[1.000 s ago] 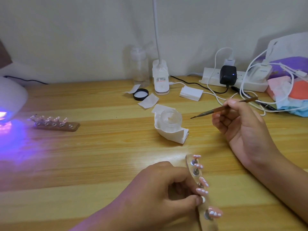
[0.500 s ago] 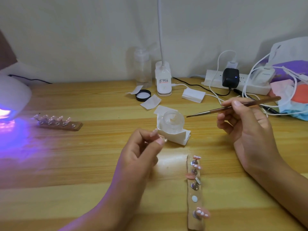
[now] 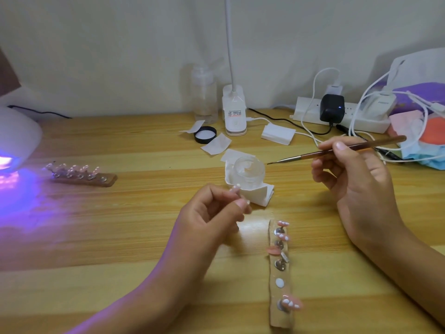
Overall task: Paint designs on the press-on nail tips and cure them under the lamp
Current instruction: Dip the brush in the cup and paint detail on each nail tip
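Pinching a small nail tip (image 3: 235, 188) between thumb and fingers, the left hand (image 3: 214, 214) hovers at ten o'clock of the wooden strip (image 3: 281, 320) of tips; the right hand (image 3: 356, 182), at one o'clock, grips the brush (image 3: 337, 151).

Pink nail tips (image 3: 290, 303) w/ white dots, brown brush (image 3: 380, 142), blk lid (image 3: 205, 135), purple-glowing lamp (image 3: 14, 141)

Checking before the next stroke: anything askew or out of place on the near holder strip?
Yes. On the near holder strip, one pink nail tip lies sideways, overhanging the left edge, unlike the others on their mounts. One white mount pad nearer the camera is bare.
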`<move>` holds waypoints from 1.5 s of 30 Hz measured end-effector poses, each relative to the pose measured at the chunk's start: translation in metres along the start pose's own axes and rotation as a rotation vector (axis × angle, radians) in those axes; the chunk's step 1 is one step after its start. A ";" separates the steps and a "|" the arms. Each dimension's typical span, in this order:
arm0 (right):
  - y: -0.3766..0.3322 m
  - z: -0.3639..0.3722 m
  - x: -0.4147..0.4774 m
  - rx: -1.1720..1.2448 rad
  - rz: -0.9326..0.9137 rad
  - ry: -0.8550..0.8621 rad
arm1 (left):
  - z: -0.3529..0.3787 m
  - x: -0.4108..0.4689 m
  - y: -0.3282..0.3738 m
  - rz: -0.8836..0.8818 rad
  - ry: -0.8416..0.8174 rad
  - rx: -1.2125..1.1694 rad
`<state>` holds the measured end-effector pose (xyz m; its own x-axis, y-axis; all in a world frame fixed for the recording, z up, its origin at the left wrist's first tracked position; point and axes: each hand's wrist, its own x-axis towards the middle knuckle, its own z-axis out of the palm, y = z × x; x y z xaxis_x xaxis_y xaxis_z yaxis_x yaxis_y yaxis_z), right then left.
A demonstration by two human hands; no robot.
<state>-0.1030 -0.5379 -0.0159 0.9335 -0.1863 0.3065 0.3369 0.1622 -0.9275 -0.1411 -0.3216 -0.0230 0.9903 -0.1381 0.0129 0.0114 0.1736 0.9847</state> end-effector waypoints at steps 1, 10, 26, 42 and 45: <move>0.000 0.000 0.000 -0.010 -0.007 0.000 | 0.000 -0.001 0.000 0.032 -0.030 0.043; 0.001 0.003 -0.002 -0.074 -0.037 -0.033 | -0.018 0.006 -0.001 0.219 -0.096 0.640; 0.004 0.004 -0.005 -0.160 -0.095 -0.078 | -0.011 0.024 0.008 -0.086 0.005 -0.180; 0.006 0.011 -0.012 -0.256 -0.062 -0.301 | -0.014 0.028 0.006 -0.161 -0.256 -0.278; 0.004 0.010 -0.012 -0.246 -0.055 -0.307 | -0.013 0.027 0.005 -0.160 -0.306 -0.297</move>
<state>-0.1120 -0.5249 -0.0210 0.9206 0.1165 0.3727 0.3831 -0.0841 -0.9199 -0.1128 -0.3115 -0.0198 0.8870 -0.4600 -0.0407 0.2445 0.3930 0.8865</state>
